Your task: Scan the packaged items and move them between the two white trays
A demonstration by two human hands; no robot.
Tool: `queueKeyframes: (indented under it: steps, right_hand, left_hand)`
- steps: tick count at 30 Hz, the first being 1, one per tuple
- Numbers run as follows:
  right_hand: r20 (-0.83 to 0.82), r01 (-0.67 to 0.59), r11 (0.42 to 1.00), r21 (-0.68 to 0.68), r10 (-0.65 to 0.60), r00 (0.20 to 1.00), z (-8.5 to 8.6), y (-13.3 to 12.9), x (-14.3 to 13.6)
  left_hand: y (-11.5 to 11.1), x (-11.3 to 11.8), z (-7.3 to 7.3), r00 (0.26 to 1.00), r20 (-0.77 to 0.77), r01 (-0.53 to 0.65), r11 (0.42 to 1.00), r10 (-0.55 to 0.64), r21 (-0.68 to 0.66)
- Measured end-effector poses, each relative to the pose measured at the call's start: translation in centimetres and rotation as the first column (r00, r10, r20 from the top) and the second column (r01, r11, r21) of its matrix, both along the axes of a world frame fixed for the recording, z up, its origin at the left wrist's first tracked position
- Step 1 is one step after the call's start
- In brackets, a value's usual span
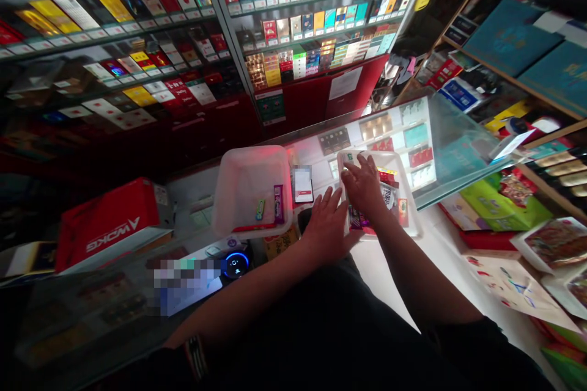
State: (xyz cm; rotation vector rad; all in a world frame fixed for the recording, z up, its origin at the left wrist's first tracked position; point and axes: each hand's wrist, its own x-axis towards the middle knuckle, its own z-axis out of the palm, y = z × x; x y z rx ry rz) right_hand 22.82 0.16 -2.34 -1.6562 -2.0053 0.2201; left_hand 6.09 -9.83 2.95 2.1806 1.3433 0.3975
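Note:
My left hand (326, 225) lies flat with its fingers spread, at the left edge of a white plastic bin (409, 195). Over that bin is my right hand (364, 186), its fingers apart and slightly bent above the far left corner; I see nothing held in it. Inside the bin lie purple-wrapped snacks (356, 218), a silvery packet (389, 197) and a red packet (387, 177). To the left stands a translucent bin (224, 195) with a purple snack bar (279, 204) and a small green packet (260, 209). A phone (303, 185) rests between the two bins.
A glass counter (452, 146) extends to the right. At the left are a red box (107, 220) and a round device with a lit blue ring (236, 264). Shelves of cigarette packs (302, 24) rise behind. Boxed goods (509, 201) crowd the right side.

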Motion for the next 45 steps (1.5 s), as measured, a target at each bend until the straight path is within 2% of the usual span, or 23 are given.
queueKeyframes:
  steps: [4, 10, 14, 18, 21, 25, 35, 39, 45]
  right_hand:
    - [-0.051, -0.066, 0.996, -0.062, 0.063, 0.997, 1.2, 0.4, -4.0]
    - [0.021, -0.218, 0.967, -0.133, 0.223, 0.975, 1.9, 1.4, -9.2]
    - [0.1, -0.307, 0.931, -0.196, 0.331, 0.938, 2.1, 2.2, -12.2]
    - [0.187, -0.428, 0.859, -0.281, 0.486, 0.854, 2.0, 2.9, -15.1]
    - [0.255, -0.493, 0.808, -0.321, 0.576, 0.777, 1.5, 3.6, -17.3]
    - [0.324, -0.555, 0.753, -0.354, 0.655, 0.683, 0.2, 4.4, -19.6]
    - [0.438, -0.535, 0.659, -0.528, 0.751, 0.494, -3.1, 5.6, -22.3]
    - [0.461, -0.51, 0.65, -0.563, 0.759, 0.459, -3.4, 5.7, -22.9]
    - [0.463, -0.483, 0.651, -0.586, 0.758, 0.46, -4.1, 6.0, -23.6]
  left_hand:
    - [0.5, -3.5, -0.3, 0.993, -0.012, -0.116, 0.992, 0.117, 0.051]
    - [2.0, -8.8, -1.5, 0.949, -0.067, -0.303, 0.949, 0.309, 0.081]
    - [2.9, -11.8, -2.9, 0.906, -0.188, -0.381, 0.924, 0.379, 0.024]
    - [3.2, -13.7, -5.0, 0.851, -0.34, -0.451, 0.889, 0.4, -0.085]
    - [3.3, -14.2, -6.4, 0.822, -0.427, -0.473, 0.869, 0.377, -0.143]
    - [3.4, -14.2, -7.5, 0.782, -0.517, -0.493, 0.853, 0.349, -0.17]
    - [4.0, -14.3, -8.6, 0.766, -0.556, -0.529, 0.808, 0.322, -0.261]
    - [4.3, -14.3, -9.1, 0.774, -0.54, -0.536, 0.796, 0.331, -0.28]
    - [4.7, -14.3, -10.2, 0.805, -0.5, -0.507, 0.807, 0.319, -0.303]
